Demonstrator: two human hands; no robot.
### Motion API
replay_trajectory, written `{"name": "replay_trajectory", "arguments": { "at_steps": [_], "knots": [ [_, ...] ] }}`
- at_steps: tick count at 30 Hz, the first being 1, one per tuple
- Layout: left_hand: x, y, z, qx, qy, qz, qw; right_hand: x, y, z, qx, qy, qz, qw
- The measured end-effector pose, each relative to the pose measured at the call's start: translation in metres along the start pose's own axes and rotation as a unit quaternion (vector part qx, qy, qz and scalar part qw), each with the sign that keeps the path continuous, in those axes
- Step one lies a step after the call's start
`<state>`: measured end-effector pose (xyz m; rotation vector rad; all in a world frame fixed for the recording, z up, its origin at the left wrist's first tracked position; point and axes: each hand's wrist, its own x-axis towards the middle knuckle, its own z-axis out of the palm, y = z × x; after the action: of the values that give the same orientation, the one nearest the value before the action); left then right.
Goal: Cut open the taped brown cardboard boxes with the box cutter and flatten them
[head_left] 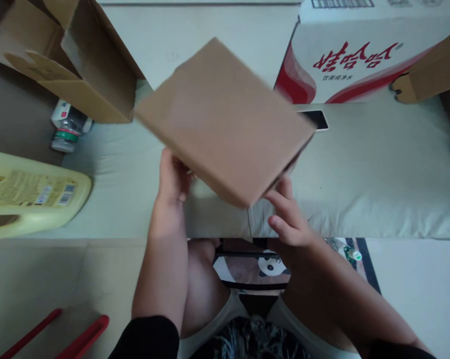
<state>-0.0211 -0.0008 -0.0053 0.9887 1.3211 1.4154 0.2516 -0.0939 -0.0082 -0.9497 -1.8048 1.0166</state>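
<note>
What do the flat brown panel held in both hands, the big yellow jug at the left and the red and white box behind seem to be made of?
Brown panel: most likely plain cardboard; matte tan face, blurred, gripped by the left hand and right hand.
Yellow jug: probably plastic; smooth pale yellow, slightly glossy body with a printed paper-like label.
Red and white box: apparently printed cardboard; flat faces, sharp folded edge.

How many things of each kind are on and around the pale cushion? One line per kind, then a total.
Cardboard boxes: 4 (flat brown box held by the left hand and right hand; open box; white and red box; box at the right edge)
Bottles: 2 (yellow jug; small bottle)
Phones: 1 (phone)
Total: 7
</note>
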Motion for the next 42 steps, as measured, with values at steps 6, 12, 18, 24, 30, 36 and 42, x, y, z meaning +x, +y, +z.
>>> {"name": "replay_trajectory", "arguments": {
  "at_steps": [6,12,18,24,30,36,42],
  "knots": [
    [-0.021,0.011,0.011,0.059,-0.211,-0.208,0.953,-0.002,-0.001,-0.014,-0.075,0.067,-0.055,0.993],
    [-0.025,0.012,0.004,0.265,-0.35,-0.293,0.85,-0.003,-0.002,-0.017,-0.079,0.154,-0.006,0.985],
    [-0.009,0.006,0.009,-0.001,0.082,0.189,0.978,0.003,-0.009,-0.011,-0.01,0.01,-0.036,0.999],
    [-0.015,0.018,0.023,-0.095,0.057,0.133,0.985,0.005,-0.012,-0.007,0.013,-0.024,-0.029,0.999],
    [-0.015,0.02,0.03,-0.11,0.079,0.101,0.986,0.007,-0.01,-0.017,0.024,0.07,-0.019,0.997],
    [-0.018,0.02,0.034,-0.105,0.091,0.119,0.983,0.008,0.005,-0.032,-0.312,0.065,0.277,0.907],
    [-0.017,0.02,0.037,-0.075,0.102,0.131,0.983,0.009,0.0,-0.032,-0.306,-0.038,0.308,0.9]
  ]
}}
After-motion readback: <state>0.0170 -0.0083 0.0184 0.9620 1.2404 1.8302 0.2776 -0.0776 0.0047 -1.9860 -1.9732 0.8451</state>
